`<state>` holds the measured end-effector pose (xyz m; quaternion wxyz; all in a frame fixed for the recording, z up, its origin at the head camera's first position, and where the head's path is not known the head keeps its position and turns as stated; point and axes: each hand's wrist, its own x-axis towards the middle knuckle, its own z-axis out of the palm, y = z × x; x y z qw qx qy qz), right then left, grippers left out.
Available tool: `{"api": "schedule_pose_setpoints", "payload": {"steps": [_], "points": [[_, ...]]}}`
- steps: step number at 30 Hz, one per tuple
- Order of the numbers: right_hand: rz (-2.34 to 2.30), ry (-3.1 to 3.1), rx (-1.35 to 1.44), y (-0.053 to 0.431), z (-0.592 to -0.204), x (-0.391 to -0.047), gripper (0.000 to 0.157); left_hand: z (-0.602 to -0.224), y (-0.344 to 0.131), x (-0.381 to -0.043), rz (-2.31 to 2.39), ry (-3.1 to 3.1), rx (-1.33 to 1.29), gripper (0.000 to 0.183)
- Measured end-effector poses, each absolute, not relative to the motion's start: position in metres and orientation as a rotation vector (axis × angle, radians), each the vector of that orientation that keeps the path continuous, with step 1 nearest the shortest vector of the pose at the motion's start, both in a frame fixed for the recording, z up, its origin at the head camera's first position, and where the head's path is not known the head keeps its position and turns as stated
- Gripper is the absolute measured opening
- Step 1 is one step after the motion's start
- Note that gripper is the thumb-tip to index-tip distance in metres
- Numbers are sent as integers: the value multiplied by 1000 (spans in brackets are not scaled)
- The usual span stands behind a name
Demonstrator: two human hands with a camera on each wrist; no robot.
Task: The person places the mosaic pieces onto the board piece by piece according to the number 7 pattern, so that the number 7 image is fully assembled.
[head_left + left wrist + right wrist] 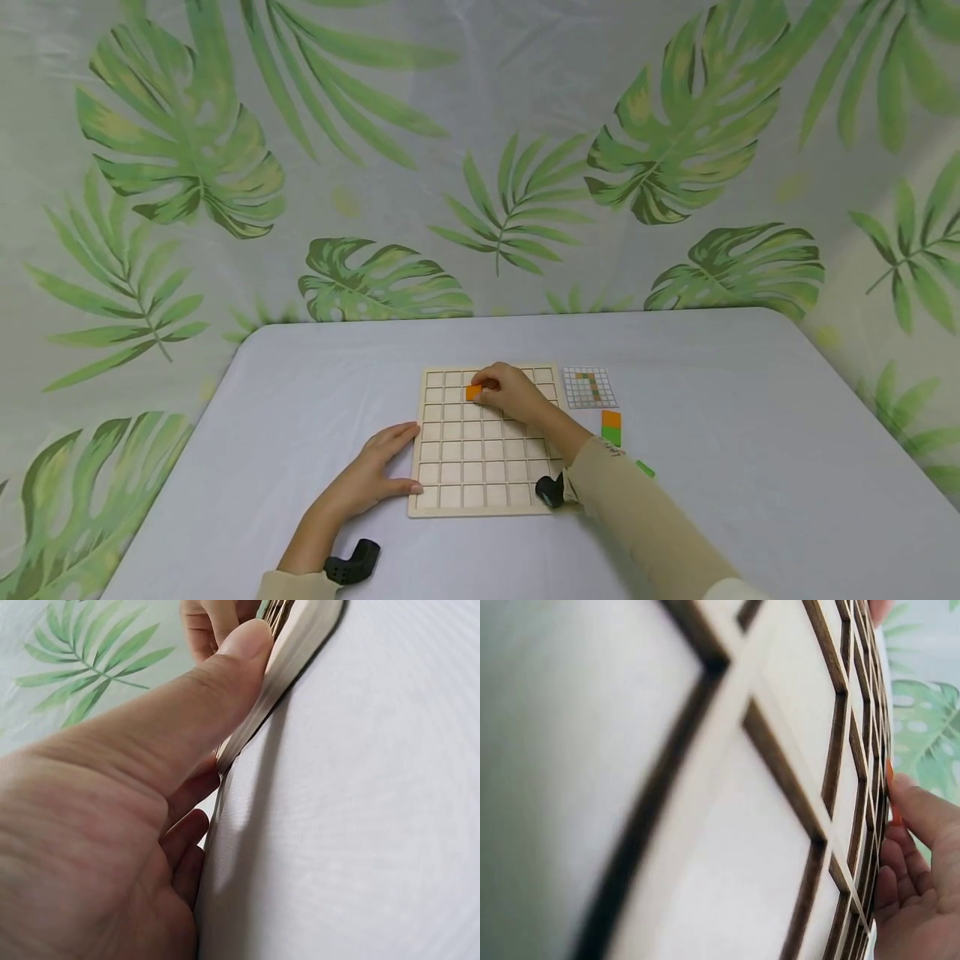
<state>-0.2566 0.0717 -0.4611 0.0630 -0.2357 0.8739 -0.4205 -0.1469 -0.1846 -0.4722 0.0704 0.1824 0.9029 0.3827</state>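
A wooden board [450, 475] with a grid of square recesses lies on the white table. My right hand [517, 398] pinches a small orange square tile [473, 392] between thumb and fingers, over a cell near the board's far edge. In the right wrist view only a thin orange edge [890, 771] of that tile shows by the fingers; whether it sits in the cell I cannot tell. Against the board's left side rests my left hand [367, 473]. In the left wrist view its thumb [217, 679] touches the board's edge, with the other fingers partly hidden.
Right of the board lies a card [576, 398] printed with a grid and a coloured pattern. Nearer to me are another orange tile [611, 418] and a green tile [611, 436]. A green piece [646, 469] pokes out beside my right sleeve, which hides part of that area.
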Motion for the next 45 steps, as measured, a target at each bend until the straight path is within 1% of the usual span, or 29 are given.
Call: {"api": "schedule_pose_setpoints", "payload": {"steps": [7, 10, 13, 16, 20, 25, 29, 35, 45], "points": [[-1176, 2697, -710, 61, -460, -256, 20, -473, -187, -146, 1156, 2713, 542, 88], [-1157, 2687, -692, 61, -457, -255, 24, -473, -186, -146, 1161, 2710, 542, 87], [-1185, 2645, -674, 66, -452, -254, 31, -473, -186, -146, 1164, 2709, 543, 87], [-1264, 2598, -669, 77, -445, -253, 39, -473, -185, -147, 1165, 2709, 545, 87], [-1366, 2604, -755, 98, -433, -251, 46, -473, -184, -147, 1160, 2714, 546, 88], [-1402, 2694, -833, 127, -415, -240, 49, -473, -184, -147, 1149, 2723, 545, 87], [-1405, 2748, -810, 153, -407, -225, 48, -473, -184, -146, 1148, 2727, 560, 86], [-1385, 2782, -721, 193, -415, -203, 47, -473, -184, -145, 1142, 2721, 559, 87], [-1231, 2843, -527, 238, -446, -171, 41, -472, -185, -146, 1122, 2713, 582, 86]]}}
